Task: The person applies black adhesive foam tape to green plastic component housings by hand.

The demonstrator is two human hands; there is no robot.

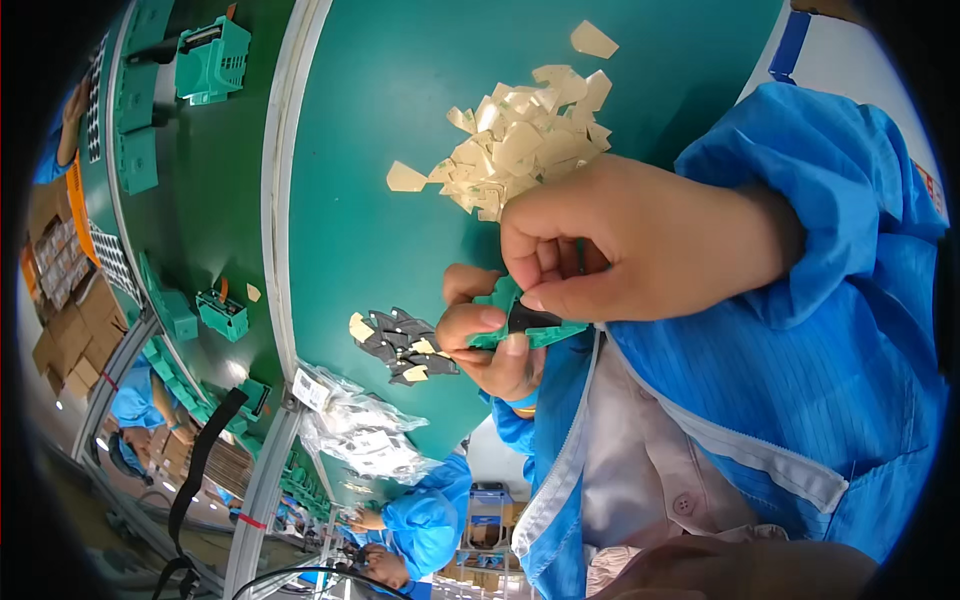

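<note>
My left hand [498,368] is wrapped round a small green plastic housing [562,334], its thumb and fingers gripping the edges. A black surface [532,319] shows inside the housing. My right hand [640,240] is over it, thumb and forefinger pinched together at the black part; whatever they hold is too small or hidden to make out. Beside my right hand lies a heap of cream-coloured flat pieces [520,140] with angled edges. Close to my left hand is a small pile of black parts [395,340], some with cream pieces on them.
Clear plastic bags [360,430] lie at the edge of the green tabletop [370,230]. Past a metal rail [283,200] runs a dark green belt carrying a green basket-like housing [212,60] and another green unit [222,314]. A co-worker in blue [425,510] sits nearby.
</note>
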